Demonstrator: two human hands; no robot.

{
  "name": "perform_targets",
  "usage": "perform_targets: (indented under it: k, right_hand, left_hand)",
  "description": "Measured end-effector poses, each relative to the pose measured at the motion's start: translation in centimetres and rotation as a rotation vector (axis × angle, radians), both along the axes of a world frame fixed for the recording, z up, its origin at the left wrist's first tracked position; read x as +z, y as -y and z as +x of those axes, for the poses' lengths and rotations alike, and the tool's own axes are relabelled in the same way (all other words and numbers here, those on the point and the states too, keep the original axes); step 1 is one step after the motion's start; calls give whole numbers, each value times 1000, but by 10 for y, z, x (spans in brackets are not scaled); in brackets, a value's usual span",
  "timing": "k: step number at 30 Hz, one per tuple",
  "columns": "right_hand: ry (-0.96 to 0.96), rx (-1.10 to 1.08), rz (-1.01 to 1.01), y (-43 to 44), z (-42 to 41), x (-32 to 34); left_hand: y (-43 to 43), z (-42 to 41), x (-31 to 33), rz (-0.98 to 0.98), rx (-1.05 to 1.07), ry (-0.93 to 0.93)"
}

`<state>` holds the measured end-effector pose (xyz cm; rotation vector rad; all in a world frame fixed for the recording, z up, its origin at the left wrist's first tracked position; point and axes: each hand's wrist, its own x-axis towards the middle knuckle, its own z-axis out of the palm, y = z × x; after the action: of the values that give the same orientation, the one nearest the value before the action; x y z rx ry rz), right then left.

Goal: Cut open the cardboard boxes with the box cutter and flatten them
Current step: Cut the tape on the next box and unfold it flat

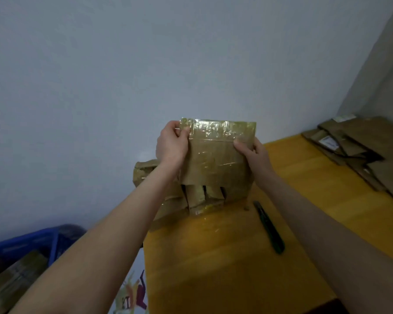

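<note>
Blue crate (32,241) beyond table's left edge, cardboard inside. Left hand (171,143) pinches upper-left corner of taped cardboard box (216,162). Box upright over far-left corner of table (213,257). Right hand (254,152) grips box's right edge, thumb on front. Box cutter (269,226) on table just right of box, untouched, open tabletop around it. Flattened cardboard stack (361,150) along far right edge.

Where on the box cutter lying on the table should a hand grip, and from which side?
Probably grip the box cutter around the middle of its body, from above with the right hand, fingers across its narrow width: it lies flat and free on the table, nearest that hand.
</note>
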<state>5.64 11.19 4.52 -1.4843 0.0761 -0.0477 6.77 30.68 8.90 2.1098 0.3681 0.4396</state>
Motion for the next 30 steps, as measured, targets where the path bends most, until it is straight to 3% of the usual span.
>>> perform_targets:
  k: [3, 10, 12, 15, 17, 19, 26, 28, 30]
  right_hand:
    - [-162, 40, 91, 26, -24, -16]
    - [-698, 185, -21, 66, -72, -70]
    - [-828, 224, -32, 69, -78, -90]
    - [-943, 255, -78, 62, -85, -111]
    - [-1014, 278, -85, 53, -88, -121]
    - [-1077, 309, -70, 45, -89, -130]
    - [-1128, 303, -97, 33, -90, -163]
    - [-997, 212, -296, 38, -85, -170]
    - [-776, 118, -716, 49, -79, -177]
  left_hand:
    - [21, -16, -20, -4, -55, -130]
    - [27, -61, -89, 43, -159, -436]
    - [27, -84, -96, 296, -312, -426]
    - [32, -126, -93, 691, -684, -266]
    - [35, -154, -102, 909, -875, -268]
    - [33, -175, -122, 1067, -931, -344]
    - [27, -170, -165, 1187, -772, -416]
    - [31, -159, -169, 1171, -747, -427]
    - [36, -146, -171, 1160, -739, -434]
